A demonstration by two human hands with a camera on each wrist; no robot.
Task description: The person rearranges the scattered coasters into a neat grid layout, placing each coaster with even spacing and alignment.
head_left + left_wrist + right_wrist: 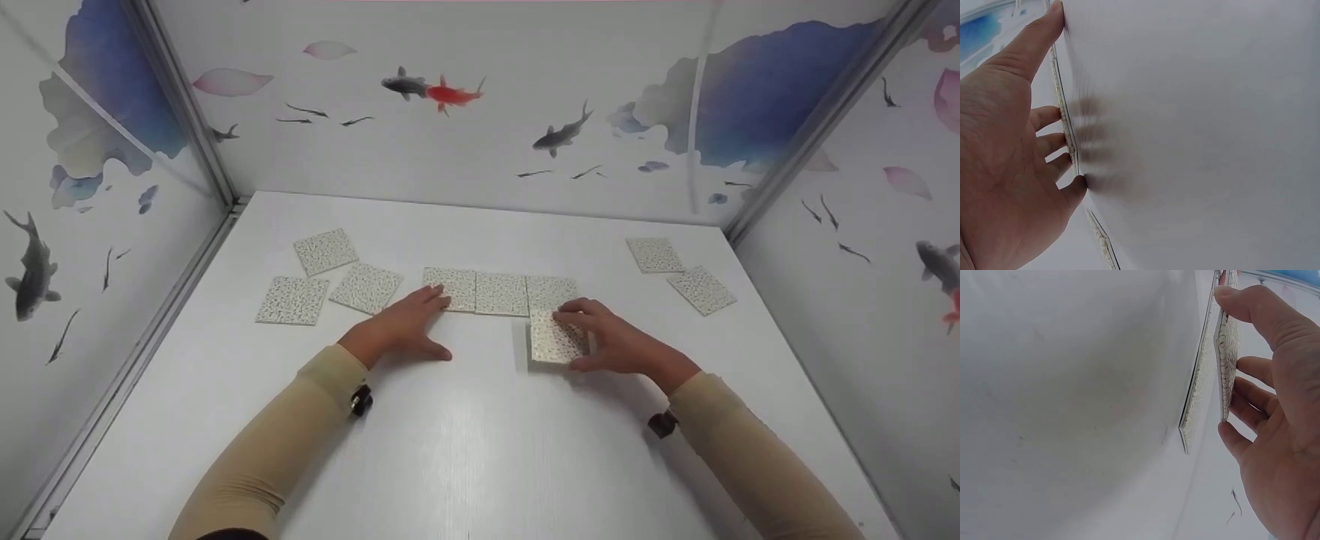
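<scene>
Three speckled square tiles stand edge to edge in a row mid-table: a left tile (456, 281), a middle tile (502, 293) and a right tile (553, 288). My right hand (619, 341) pinches a fourth speckled tile (553, 341) by its edges, just in front of the right tile; the right wrist view shows this held tile (1225, 365) raised off the table. My left hand (401, 322) rests its fingertips on the left tile, thumb spread away. In the left wrist view its fingers (1050, 140) touch the tile's thin edge.
At the left lie three loose tiles: a rear one (325, 252), a front one (292, 301) and another (367, 288) beside the left hand. Two more, a rear tile (655, 255) and a front tile (702, 290), lie far right. Painted panels wall the white table (450, 450).
</scene>
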